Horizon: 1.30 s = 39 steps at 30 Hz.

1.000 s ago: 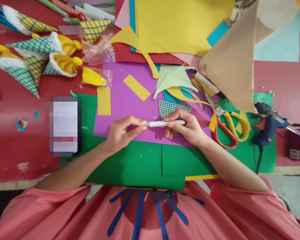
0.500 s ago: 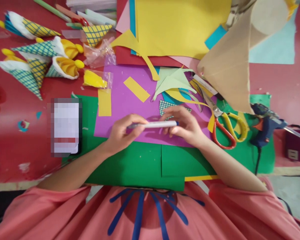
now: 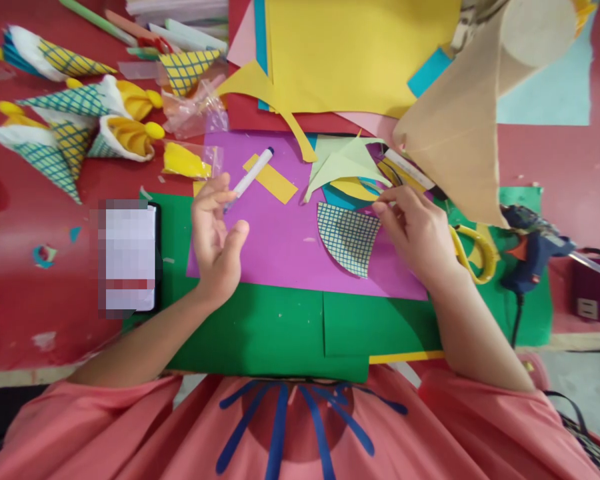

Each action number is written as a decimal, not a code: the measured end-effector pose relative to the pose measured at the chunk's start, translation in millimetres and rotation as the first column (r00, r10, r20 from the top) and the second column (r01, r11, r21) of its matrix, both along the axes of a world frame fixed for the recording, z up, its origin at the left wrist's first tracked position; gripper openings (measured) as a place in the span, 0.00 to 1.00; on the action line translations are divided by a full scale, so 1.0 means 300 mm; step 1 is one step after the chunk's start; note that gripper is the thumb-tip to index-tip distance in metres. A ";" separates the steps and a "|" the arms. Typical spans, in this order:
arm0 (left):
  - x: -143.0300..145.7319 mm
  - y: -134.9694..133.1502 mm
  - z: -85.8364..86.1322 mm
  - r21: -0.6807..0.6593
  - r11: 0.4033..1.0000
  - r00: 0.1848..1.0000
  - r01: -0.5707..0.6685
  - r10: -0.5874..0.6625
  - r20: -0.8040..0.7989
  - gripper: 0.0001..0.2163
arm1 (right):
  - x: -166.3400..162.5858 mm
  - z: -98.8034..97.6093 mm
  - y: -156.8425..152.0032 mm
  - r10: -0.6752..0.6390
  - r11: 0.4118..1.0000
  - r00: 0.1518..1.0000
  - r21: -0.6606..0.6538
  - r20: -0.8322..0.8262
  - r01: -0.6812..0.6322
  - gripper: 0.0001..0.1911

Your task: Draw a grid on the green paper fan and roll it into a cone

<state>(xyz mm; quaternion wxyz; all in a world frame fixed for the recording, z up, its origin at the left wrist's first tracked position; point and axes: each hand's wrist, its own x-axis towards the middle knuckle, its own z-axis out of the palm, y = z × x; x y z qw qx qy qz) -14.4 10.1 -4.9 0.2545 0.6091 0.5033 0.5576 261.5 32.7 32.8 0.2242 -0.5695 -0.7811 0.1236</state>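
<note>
The white marker (image 3: 253, 175) has left the two-hand hold shown one second ago. It now lies diagonally on the purple sheet (image 3: 280, 253), across the yellow strip (image 3: 283, 188), with its dark end pointing away from the person.

Left hand (image 3: 216, 243): fingers spread, palm partly exposed, positioned at the near end of the marker. The former grip is released; residual fingertip contact cannot be confirmed.

Right hand (image 3: 423, 230): withdrawn from the marker and shifted right. Thumb and index fingertips are drawn together at the upper right corner of the grid-patterned piece (image 3: 349, 239). Whether they grip that corner, a scrap beneath, or nothing is not discernible.

Consequence: the patterned piece, partly covered earlier, is fully exposed on the purple sheet, and the right hand is free of the marker. The scissors (image 3: 491, 257) are partly hidden behind the right hand.
</note>
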 end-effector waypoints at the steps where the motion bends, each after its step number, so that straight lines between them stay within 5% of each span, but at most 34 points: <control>1: 0.001 -0.003 -0.003 -0.004 1.000 1.000 0.017 -0.017 0.004 0.12 | -0.001 0.007 -0.001 -0.001 1.000 0.998 -0.021 0.058 0.003 0.10; 5: 0.007 -0.008 -0.003 -0.020 0.998 0.998 0.064 -0.063 0.014 0.09 | -0.001 0.009 0.002 0.019 0.988 0.990 -0.155 0.141 0.003 0.11; 10: 0.012 -0.012 0.006 -0.001 0.998 0.996 0.063 -0.063 0.067 0.08 | -0.004 0.001 0.008 0.121 0.948 0.977 -0.272 -0.174 -0.165 0.02; 14: 0.008 -0.029 0.018 -0.026 0.996 0.990 0.090 -0.086 0.114 0.06 | -0.035 0.001 -0.029 -0.037 0.994 0.891 -0.109 -0.452 -0.014 0.02; 16: 0.009 -0.042 0.026 -0.142 0.956 0.958 0.256 -0.231 0.169 0.08 | -0.054 -0.006 -0.058 -0.075 0.997 0.834 -0.028 -0.547 0.071 0.03; 19: 0.017 -0.057 0.034 -0.279 0.808 0.852 0.520 -0.465 0.241 0.22 | -0.080 -0.024 -0.093 0.058 0.986 0.813 0.161 -0.580 0.045 0.09; 22: 0.021 -0.063 0.030 -0.263 0.757 0.800 0.599 -0.546 0.251 0.32 | -0.101 -0.044 -0.109 0.237 0.951 0.856 0.288 -0.459 -0.109 0.13; 28: -0.016 -0.061 0.009 -0.333 0.786 0.852 0.521 -0.459 0.250 0.19 | -0.122 -0.079 -0.107 0.362 0.929 0.844 0.226 -0.396 -0.293 0.10; 32: -0.020 -0.047 0.011 -0.350 0.784 0.843 0.513 -0.384 0.376 0.21 | -0.123 -0.089 -0.102 0.405 0.914 0.825 0.195 -0.394 -0.355 0.10; 39: 0.020 -0.030 0.044 -0.475 0.814 0.938 0.333 -0.236 0.253 0.17 | -0.134 -0.077 -0.083 0.410 0.897 0.774 0.058 -0.483 -0.439 0.15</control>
